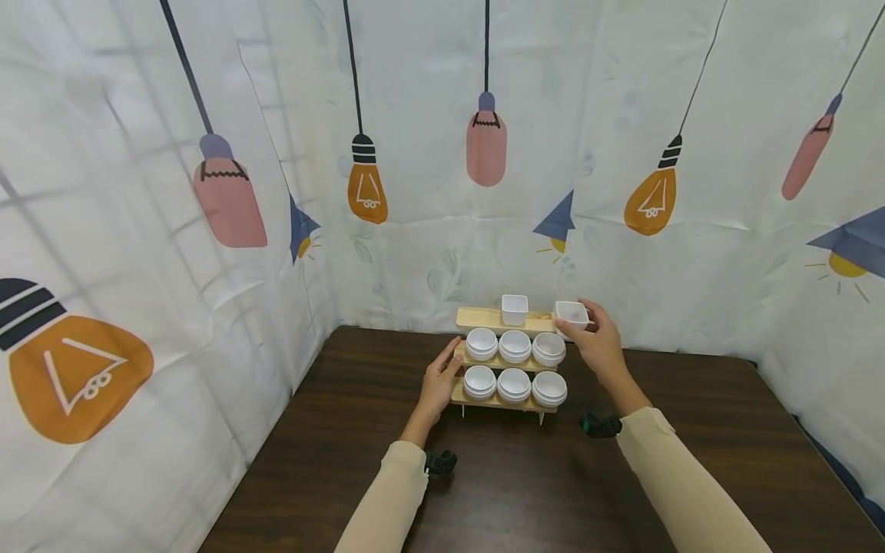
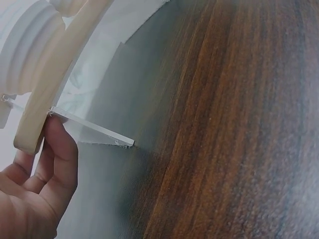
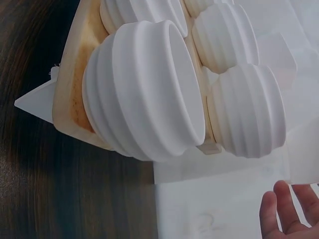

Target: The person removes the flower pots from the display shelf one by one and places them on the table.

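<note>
A tiered stand with wooden shelves [image 1: 505,405] bears round, ribbed white bowls [image 1: 514,385] on its lower and middle tiers. My left hand [image 1: 437,382] grips the left end of the middle shelf. In the left wrist view, its fingers [image 2: 62,154] hold the wooden shelf end [image 2: 37,122] by a clear support. At the right end of the top shelf [image 1: 477,317], my right hand [image 1: 600,342] holds a square white bowl [image 1: 571,313] by its right side. Another square white bowl [image 1: 515,309] stands mid-shelf. The right wrist view shows only some right fingers [image 3: 285,209].
The stand is on a dark wooden table [image 1: 512,484], close to its back edge. A white cloth printed with hanging lamps [image 1: 429,169] hangs behind and to the left. Each wrist wears a dark band [image 1: 441,462].
</note>
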Available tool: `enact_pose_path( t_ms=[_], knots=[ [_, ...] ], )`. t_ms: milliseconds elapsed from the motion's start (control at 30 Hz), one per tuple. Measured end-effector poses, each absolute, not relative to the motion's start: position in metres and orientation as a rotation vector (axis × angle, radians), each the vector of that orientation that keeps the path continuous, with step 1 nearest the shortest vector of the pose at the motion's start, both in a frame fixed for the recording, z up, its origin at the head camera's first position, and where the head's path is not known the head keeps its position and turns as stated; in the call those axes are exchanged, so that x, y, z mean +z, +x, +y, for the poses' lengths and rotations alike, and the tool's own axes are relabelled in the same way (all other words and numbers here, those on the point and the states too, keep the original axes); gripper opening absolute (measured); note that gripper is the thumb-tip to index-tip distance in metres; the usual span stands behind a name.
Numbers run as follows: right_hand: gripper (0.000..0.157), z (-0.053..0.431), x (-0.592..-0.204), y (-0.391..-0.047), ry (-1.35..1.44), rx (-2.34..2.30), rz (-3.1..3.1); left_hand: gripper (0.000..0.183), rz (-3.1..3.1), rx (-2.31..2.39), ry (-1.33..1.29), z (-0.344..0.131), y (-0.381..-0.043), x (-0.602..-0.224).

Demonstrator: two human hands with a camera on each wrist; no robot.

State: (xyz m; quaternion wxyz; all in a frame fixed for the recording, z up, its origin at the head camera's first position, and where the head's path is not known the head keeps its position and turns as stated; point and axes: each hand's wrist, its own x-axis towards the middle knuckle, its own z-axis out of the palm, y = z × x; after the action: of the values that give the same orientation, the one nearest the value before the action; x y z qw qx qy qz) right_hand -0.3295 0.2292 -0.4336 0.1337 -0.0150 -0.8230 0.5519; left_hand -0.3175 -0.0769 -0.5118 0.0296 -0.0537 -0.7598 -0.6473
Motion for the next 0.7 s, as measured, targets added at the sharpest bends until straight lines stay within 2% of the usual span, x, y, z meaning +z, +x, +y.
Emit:
enact_pose_path(
  t_ms=[167,433,533,700],
  knots=[
    [0.078,0.233,-0.436,-0.328,-0.041,1.606,-2.358,0.047,-2.362,-1.992,-0.188,-0.077,-0.303,-0.490],
    [0.077,0.238,-0.441,-0.324,-0.071,1.632,-2.344,0.048,-2.364,-1.994,-0.189,-0.076,-0.298,-0.484],
    [0.077,0.239,-0.442,-0.323,-0.086,1.626,-2.353,0.049,-2.365,-1.996,-0.191,-0.076,-0.299,-0.484],
    [0.077,0.240,-0.443,-0.321,-0.110,1.633,-2.366,0.049,-2.340,-1.994,-0.157,-0.075,-0.316,-0.512]
  ],
)
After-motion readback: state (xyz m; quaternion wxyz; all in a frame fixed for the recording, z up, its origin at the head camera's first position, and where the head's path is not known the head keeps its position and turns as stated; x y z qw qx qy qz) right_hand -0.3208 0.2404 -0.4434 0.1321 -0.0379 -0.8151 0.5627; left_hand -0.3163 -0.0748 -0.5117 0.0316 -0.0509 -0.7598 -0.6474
